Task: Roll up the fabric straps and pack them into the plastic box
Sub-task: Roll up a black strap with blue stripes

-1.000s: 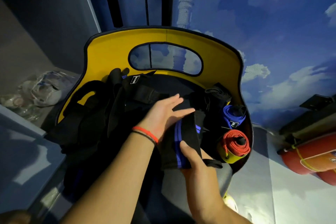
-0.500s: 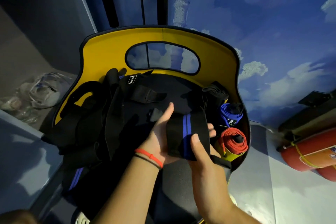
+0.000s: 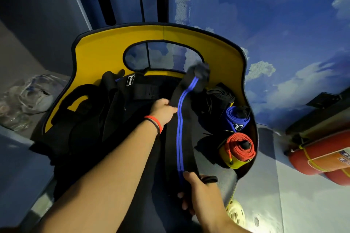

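Your left hand (image 3: 164, 110) pinches the strap (image 3: 187, 145) midway and your right hand (image 3: 196, 185) grips its near end, stretched over the yellow box (image 3: 104, 53). Keep it flat and taut, then roll tightly from one end.

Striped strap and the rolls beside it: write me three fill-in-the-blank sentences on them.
The black strap, gripped by the left hand and the right hand, bears two ___ stripes.
A red band circles the left ___.
The blue roll sits between a black roll and a ___ one.
Missing words: blue; wrist; red.
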Demonstrator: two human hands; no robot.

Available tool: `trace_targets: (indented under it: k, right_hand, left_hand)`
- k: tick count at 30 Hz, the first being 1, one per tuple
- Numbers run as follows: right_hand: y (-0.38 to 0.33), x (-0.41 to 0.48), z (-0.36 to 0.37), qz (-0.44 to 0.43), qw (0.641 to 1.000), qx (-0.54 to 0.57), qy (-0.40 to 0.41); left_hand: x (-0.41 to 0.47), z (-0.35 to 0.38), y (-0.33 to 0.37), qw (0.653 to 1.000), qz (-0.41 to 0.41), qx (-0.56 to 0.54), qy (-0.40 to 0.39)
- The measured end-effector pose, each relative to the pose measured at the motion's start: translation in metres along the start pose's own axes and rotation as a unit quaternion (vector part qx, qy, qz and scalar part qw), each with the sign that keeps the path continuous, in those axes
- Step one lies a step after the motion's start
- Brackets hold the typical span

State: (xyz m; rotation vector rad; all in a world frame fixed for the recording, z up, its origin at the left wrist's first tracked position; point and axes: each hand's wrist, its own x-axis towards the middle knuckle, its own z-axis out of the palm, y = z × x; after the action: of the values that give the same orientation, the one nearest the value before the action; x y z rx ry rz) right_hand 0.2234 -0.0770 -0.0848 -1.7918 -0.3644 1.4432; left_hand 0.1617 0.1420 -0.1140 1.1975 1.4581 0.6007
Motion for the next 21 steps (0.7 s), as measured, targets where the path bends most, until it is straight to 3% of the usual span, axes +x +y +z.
trace_targets:
  k: [5, 10, 13, 16, 19, 21]
  right_hand:
    - [0.005, 0.012, -0.002, 0.025, 0.996, -0.082, -0.008]
    - [0.024, 0.004, -0.001, 0.085, 0.990, -0.115, -0.016]
    - [0.025, 0.002, -0.011, 0.132, 0.968, -0.204, -0.067]
    - [0.005, -0.004, -0.025, 0.120, 0.942, -0.288, -0.125]
    - [-0.023, -0.009, -0.035, 0.093, 0.887, -0.423, -0.158]
    - [-0.037, -0.010, -0.036, 0.061, 0.852, -0.496, -0.158]
  left_hand:
    - [0.008, 0.007, -0.016, 0.996, 0.008, 0.038, 0.076]
    - [0.000, -0.008, -0.015, 0.955, 0.045, 0.279, 0.089]
    - [-0.009, -0.016, -0.002, 0.924, 0.080, 0.358, 0.105]
    - [-0.017, -0.027, 0.009, 0.940, 0.072, 0.324, 0.076]
    - [-0.027, -0.045, 0.016, 0.954, 0.059, 0.292, 0.033]
    - [-0.037, -0.060, 0.023, 0.984, 0.031, 0.176, 0.005]
